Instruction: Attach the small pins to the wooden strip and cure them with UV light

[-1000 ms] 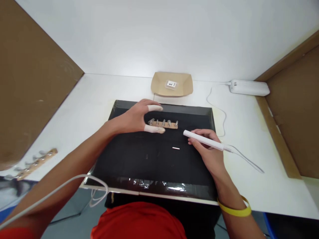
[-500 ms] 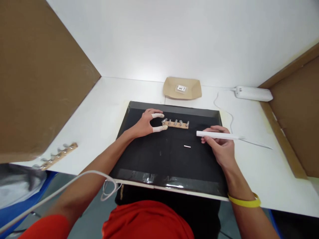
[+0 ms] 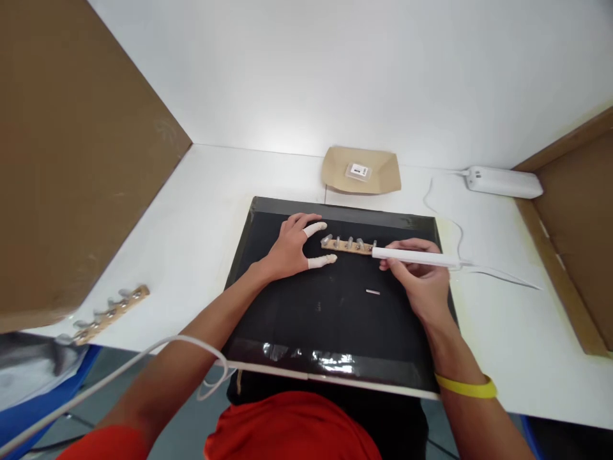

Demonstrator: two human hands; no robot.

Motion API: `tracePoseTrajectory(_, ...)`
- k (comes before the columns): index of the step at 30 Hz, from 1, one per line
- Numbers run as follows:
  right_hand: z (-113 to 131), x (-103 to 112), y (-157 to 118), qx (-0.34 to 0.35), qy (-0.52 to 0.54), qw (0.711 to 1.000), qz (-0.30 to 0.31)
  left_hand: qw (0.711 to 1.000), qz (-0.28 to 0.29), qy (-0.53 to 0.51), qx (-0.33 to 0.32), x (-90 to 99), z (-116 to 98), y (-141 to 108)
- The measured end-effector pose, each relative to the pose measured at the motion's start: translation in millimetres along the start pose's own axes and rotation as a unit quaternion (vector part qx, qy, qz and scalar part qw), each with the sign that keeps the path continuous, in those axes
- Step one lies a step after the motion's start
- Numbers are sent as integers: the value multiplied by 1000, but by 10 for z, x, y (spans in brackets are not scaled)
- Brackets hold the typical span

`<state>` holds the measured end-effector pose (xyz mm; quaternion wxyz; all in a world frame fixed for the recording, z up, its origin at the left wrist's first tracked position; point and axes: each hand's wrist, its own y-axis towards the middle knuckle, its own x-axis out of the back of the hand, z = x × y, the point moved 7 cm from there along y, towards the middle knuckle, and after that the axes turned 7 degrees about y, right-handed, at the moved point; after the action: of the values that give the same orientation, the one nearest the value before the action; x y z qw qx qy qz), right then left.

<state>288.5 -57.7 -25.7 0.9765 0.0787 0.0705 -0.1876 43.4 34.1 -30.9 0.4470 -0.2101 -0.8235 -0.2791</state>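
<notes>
A narrow wooden strip (image 3: 355, 250) with several clear-capped metal pieces standing along it lies on the black mat (image 3: 306, 313). My left hand (image 3: 290, 250), with white finger cots on thumb and forefinger, rests at the strip's left end. Its thumb and forefinger are spread apart and nothing is held. In my right hand (image 3: 427, 287) is a white pen-like tube (image 3: 414, 257), held level, thin wires showing near its rear end. The tube's front tip meets or overlaps the strip's right end; contact is unclear. Nearer me on the mat lies a small shiny rod (image 3: 372, 292).
Behind the mat stands a cardboard tray (image 3: 338, 176) holding a small labelled clear case (image 3: 358, 171). A white power strip (image 3: 505, 183) is at the back right. Another similar strip (image 3: 112, 314) lies by the table's left front edge. A white cable (image 3: 158, 342) crosses my left forearm.
My right hand has brought the tube left to the strip's right end. My left thumb and forefinger have come away from the strip's left end. The view has shifted slightly.
</notes>
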Motion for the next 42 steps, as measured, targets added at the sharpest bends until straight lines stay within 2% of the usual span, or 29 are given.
tracePoseTrajectory(6, 52, 247, 147, 4, -23, 1000, 10, 1000, 4, -10, 3, 22, -14, -15)
tracePoseTrajectory(9, 72, 289, 203, 5, -22, 1000, 17, 1000, 12, 17, -4, 1, -24, -18)
tracePoseTrajectory(14, 68, 236, 198, 14, -12, 999, 30, 997, 18, 67, -19, -31, -52, -17)
tracePoseTrajectory(20, 27, 195, 157, 7, -13, 999, 37, 997, 15, 78, -5, -32, -20, -6)
tracePoseTrajectory(31, 18, 233, 120, 22, -24, 999, -14, 998, 20, 53, -13, 7, -11, -15)
tracePoseTrajectory(42, 56, 198, 114, 26, -31, 999, 25, 999, 15, 50, -10, -7, 11, -36)
